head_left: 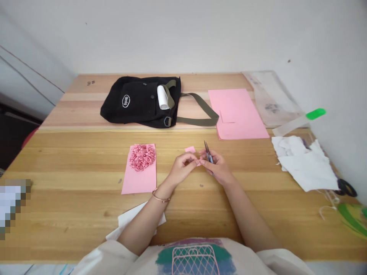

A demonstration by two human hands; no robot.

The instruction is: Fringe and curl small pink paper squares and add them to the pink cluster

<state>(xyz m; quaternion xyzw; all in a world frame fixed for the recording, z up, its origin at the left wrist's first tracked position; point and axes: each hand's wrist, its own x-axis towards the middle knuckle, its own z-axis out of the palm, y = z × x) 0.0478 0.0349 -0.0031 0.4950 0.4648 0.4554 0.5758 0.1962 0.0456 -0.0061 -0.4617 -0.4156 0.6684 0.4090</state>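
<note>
Between the fingertips of my left hand (pixel 185 166) and my right hand (pixel 218 166) is a small piece of pink paper (pixel 198 163), pinched from both sides. My right hand also keeps a pair of scissors (pixel 208 151) in its grip, their pointed blades directed away from me. Just beyond my left fingers a small pink paper strip (pixel 189 149) lies on the table. To the left, a heap of curled pink paper bits (pixel 142 157) rests on a pink sheet (pixel 138 184).
A black bag (pixel 132 101) with a green strap lies at the back, a white roll (pixel 163 97) on it. Pink sheets (pixel 243 110) are stacked back right. White crumpled paper (pixel 306 164) and a green-ended strip (pixel 315 114) sit right. White papers (pixel 134 217) lie under my left forearm.
</note>
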